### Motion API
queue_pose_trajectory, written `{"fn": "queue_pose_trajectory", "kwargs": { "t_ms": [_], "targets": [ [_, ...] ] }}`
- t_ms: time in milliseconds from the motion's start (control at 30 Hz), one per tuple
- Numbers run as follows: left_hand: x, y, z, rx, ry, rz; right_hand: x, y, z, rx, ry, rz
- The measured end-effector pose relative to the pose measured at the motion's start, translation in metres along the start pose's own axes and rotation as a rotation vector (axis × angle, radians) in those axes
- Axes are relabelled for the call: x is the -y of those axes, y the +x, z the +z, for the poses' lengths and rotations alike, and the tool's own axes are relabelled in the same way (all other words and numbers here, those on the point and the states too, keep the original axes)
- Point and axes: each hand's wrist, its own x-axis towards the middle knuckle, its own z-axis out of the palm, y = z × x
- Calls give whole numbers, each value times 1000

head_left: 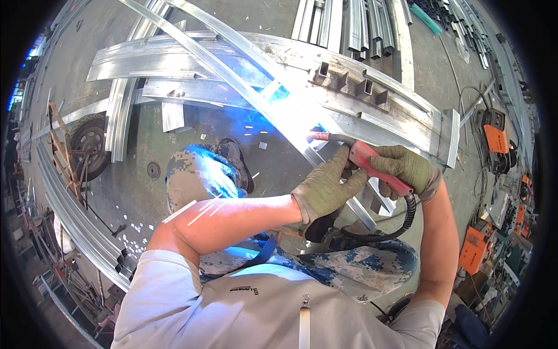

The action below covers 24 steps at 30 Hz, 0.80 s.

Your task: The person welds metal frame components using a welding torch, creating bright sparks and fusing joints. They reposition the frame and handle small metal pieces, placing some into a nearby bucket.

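My right hand (pixel 407 168), in a grey-green work glove, wraps the red handle of a welding torch (pixel 381 167). The left hand (pixel 325 185), gloved alike, closes on the front of the torch below its dark neck. A black ribbed cable curves down from the handle's rear. The torch tip points left at a metal frame of silvery profiles, one long diagonal profile (pixel 232 75) lying across the others. A white-blue arc glare at the tip hides the joint and the tip's end. Bright sparks fly toward the lower left.
Short square tube pieces (pixel 364 87) stand on a metal beam beyond the glare. Long tubes (pixel 317 23) lie on the floor at the back. A wheel (pixel 90 145) and stacked profiles (pixel 81 209) are left. Orange-and-black machines (pixel 497 136) with cables stand right. My camouflage-clad knee (pixel 189 177) is close to the frame.
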Motion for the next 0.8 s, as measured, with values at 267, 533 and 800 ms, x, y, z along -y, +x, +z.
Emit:
{"fn": "queue_pose_trajectory", "kwargs": {
  "t_ms": [267,533,800],
  "targets": [
    [-5,-2,2,-20,-29,33,2,-4,5,-65,-36,-30],
    [-5,-18,17,93,134,45,-20,-28,-11,-26,50,12],
    [-6,-20,21,133,136,20,-21,-30,-3,-48,2,29]
  ]
}}
